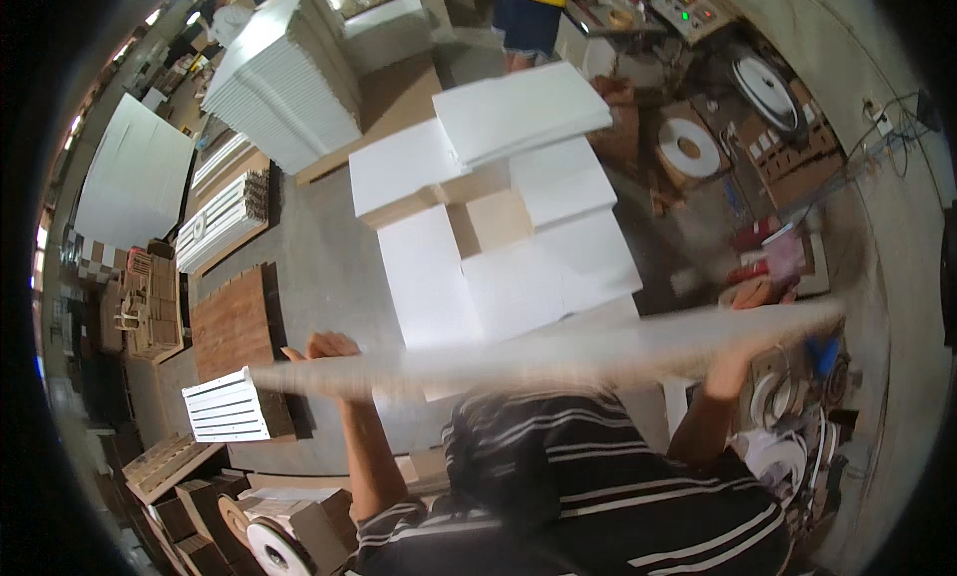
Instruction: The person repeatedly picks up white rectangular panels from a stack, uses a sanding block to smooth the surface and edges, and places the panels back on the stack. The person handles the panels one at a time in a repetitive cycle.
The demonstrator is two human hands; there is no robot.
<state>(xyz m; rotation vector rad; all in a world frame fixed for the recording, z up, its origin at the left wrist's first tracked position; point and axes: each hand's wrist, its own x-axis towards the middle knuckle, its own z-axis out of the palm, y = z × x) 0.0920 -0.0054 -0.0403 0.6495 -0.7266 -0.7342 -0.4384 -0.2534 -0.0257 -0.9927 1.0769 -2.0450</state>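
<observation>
A long white panel [588, 355], seen nearly edge-on and smeared by motion, spans the space before my chest. My left hand [331, 346] grips it near its left end, with the fingers showing above the edge. Toward the other end, my right hand [750, 295] holds the panel, its fingers bent over the top edge; part of each hand is hidden behind the panel. Just beyond lie stacked white panels [558, 272], laid around a brown square gap. On the far side of that pile, another white panel [523, 113] rests on top.
A tall stack of white panels [284, 83] stands on a brown board at far left. Slotted white pieces [224, 407] sit beside a brown board [231, 322] on the left. Tape rolls [688, 145] and a control box [695, 13] line the right. A person in yellow [533, 18] stands beyond.
</observation>
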